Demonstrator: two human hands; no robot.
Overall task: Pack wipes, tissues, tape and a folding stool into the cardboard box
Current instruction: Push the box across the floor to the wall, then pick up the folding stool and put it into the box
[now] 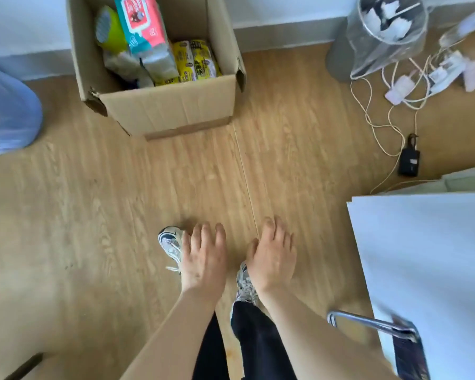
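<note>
The open cardboard box (170,108) stands on the wooden floor at the top centre. Inside it a tall pink and teal pack of tissues (141,26) stands upright, yellow packs of wipes (196,60) lie at its right, and a lime-green round thing (110,30) sits at its left. My left hand (203,256) and my right hand (273,255) hang palm down in front of me, well short of the box, fingers apart and holding nothing. A chrome tube and dark seat (395,335), perhaps the folding stool, show at the lower right.
A white tabletop (428,259) fills the right side. White cables, chargers and a black adapter (409,160) lie on the floor at upper right, beside a clear bin (387,34). A blue bag (6,113) sits at the left. My shoes are below my hands.
</note>
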